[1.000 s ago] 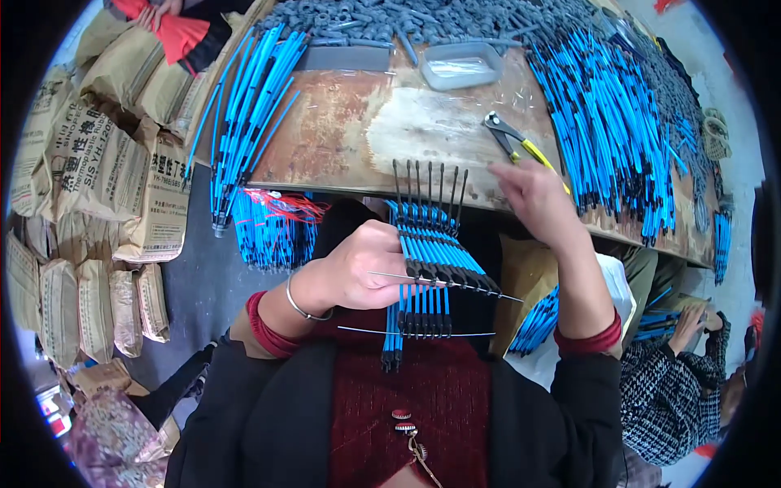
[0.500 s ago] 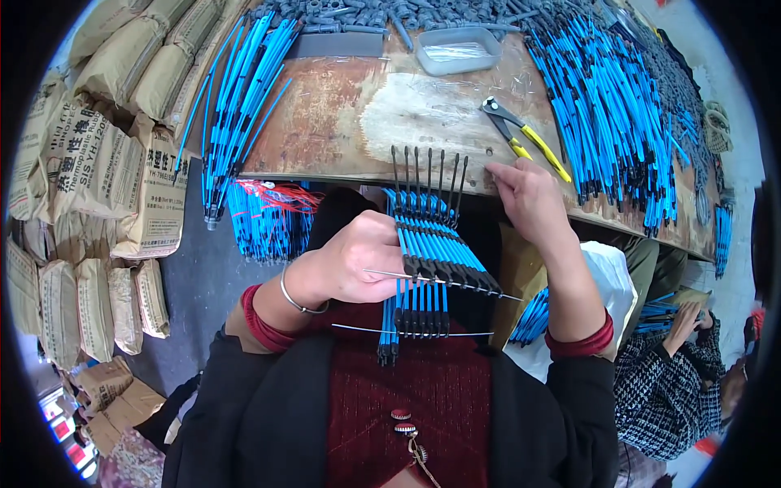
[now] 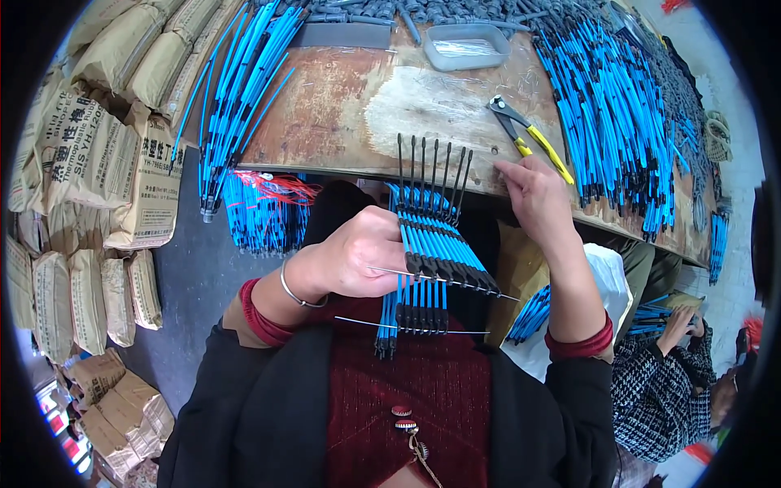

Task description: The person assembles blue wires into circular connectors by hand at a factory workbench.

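My left hand is closed around a rack of slim blue rods with black ends, held above my lap. Two thin metal wires pass crosswise through the black ends: the upper wire sticks out at both sides, and the lower wire does too. Several thin black tips point toward the table. At the table's front edge is my right hand, thumb and forefinger drawn together and the other fingers curled; whatever they pinch, if anything, is too small to see. Just beyond it lie yellow-handled end-cutting pliers.
On the wooden table, a clear plastic tray holds thin metal pins. Blue rods lie in a left bundle and a large right pile. Grey parts line the back. Paper sacks stand left. A co-worker sits right.
The view has shifted slightly. Both hands keep nearly the same poses, my left still holding the rack and my right still by the table edge.
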Motion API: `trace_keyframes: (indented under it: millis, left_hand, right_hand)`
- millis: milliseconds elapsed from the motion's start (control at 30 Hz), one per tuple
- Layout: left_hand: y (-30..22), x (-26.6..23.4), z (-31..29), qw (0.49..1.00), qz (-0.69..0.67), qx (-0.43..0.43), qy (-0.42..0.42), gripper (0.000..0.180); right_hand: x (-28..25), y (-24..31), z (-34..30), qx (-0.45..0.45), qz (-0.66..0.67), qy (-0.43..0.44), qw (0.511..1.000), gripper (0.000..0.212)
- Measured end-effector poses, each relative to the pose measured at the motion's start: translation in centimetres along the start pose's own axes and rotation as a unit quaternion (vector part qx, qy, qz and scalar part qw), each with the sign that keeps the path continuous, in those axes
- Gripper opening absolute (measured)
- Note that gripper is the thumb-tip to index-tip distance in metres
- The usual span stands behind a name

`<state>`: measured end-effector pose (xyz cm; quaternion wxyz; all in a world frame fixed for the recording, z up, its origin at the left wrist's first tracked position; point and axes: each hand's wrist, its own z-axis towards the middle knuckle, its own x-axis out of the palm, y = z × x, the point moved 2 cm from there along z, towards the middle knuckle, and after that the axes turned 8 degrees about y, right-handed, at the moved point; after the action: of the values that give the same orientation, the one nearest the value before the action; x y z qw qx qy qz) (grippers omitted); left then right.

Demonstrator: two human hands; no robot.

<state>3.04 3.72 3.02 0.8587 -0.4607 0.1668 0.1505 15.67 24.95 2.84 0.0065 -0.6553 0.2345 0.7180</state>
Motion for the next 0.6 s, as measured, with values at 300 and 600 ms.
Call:
trace_keyframes:
  millis: [300, 600]
  left_hand:
    - [0.0, 0.5, 0.2, 0.999, -0.018, 0.004, -0.033, 0.021]
    - [0.7, 1.0, -0.4, 0.990, -0.133, -0.040, -0.027, 0.020]
  right_hand:
    - [0.3, 0.5, 0.9, -0.011, 0.011, 0.006, 1.000, 0.020]
    - [0.8, -0.4, 2.5, -0.059, 0.033, 0.003, 0.998, 0.019]
